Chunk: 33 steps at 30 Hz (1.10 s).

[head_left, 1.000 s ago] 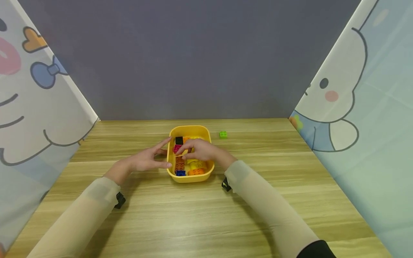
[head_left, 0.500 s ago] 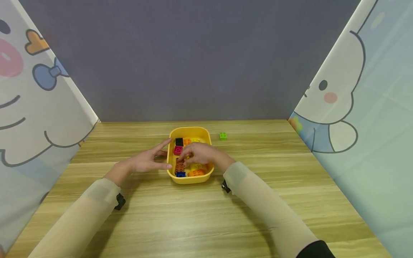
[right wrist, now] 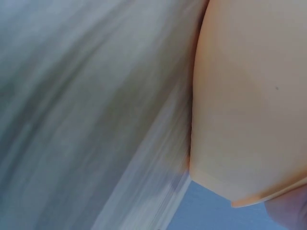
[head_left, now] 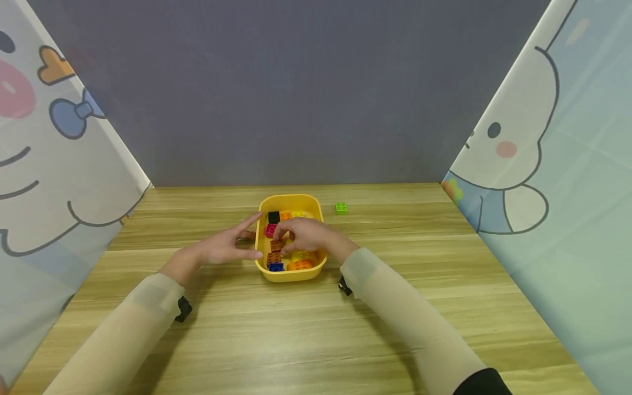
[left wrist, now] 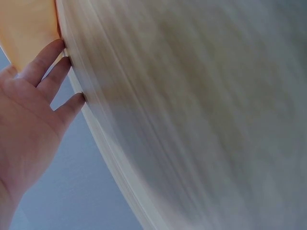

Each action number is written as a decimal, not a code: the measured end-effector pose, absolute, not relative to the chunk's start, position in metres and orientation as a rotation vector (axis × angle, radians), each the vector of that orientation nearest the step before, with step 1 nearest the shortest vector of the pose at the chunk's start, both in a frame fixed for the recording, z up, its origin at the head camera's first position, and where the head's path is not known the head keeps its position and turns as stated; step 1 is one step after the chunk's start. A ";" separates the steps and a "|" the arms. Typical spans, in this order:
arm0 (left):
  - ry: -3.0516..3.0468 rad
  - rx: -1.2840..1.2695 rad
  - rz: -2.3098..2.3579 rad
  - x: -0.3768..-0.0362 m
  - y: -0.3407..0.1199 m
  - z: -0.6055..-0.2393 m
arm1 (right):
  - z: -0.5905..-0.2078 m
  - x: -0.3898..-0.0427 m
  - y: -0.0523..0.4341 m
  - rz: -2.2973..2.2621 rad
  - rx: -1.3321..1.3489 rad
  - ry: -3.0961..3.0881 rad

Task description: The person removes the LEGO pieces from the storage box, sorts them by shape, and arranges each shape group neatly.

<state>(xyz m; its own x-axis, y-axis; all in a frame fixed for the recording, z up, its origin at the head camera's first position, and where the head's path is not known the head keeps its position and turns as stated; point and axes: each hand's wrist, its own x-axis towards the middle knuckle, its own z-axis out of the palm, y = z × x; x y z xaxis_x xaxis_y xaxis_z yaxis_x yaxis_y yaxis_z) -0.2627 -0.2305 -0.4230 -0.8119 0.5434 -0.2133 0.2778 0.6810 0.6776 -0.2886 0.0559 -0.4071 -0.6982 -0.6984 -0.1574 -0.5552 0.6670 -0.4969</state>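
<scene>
A yellow plastic bin (head_left: 291, 277) stands on the wooden table with toy building bricks inside. My right hand (head_left: 307, 233) reaches into it over the right wall, thumb and fingers pinching a brown building brick (head_left: 276, 246). Just below that one sits another brown brick (head_left: 274, 258). My left hand (head_left: 222, 246) has its fingers spread, with thumb and index finger touching the bin's left rim. In the left wrist view, the left fingers (left wrist: 50, 79) extend beside the orange-looking bin wall (left wrist: 29, 28). The bin's outer wall (right wrist: 249, 105) fills the right wrist view's right side, hiding most of that hand.
Also in the bin are a black brick (head_left: 274, 217), a magenta brick (head_left: 270, 230), a blue brick (head_left: 276, 267) and orange pieces (head_left: 300, 265). A lime green brick (head_left: 341, 208) lies on the table (head_left: 296, 340) right of the bin. A grey panel (head_left: 296, 93) rises behind.
My right hand has lowered into the bin and its fingers have closed on a brown brick, which now sits slightly apart from the one below. My left hand stays at the rim.
</scene>
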 end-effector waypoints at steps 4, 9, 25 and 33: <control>2.499 0.645 0.910 -0.263 -0.231 -0.424 | -0.409 -0.290 0.055 -0.552 -0.996 2.562; 2.504 0.656 0.905 -0.263 -0.231 -0.425 | -0.410 -0.290 0.055 -0.456 -1.020 2.596; 2.498 0.645 0.913 -0.263 -0.231 -0.425 | -0.409 -0.288 0.056 -0.581 -0.985 2.605; 2.511 0.631 0.889 -0.263 -0.231 -0.426 | -0.410 -0.290 0.062 -0.816 -1.000 2.575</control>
<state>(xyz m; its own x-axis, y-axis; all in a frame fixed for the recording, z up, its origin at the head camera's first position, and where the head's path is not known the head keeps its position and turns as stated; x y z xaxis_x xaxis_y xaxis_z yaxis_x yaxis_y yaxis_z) -0.2634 -0.2310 -0.4258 -0.8175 0.5335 -0.2168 0.2783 0.6956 0.6623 -0.2904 0.0620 -0.4099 -0.7288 -0.6837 -0.0376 -0.5372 0.6050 -0.5877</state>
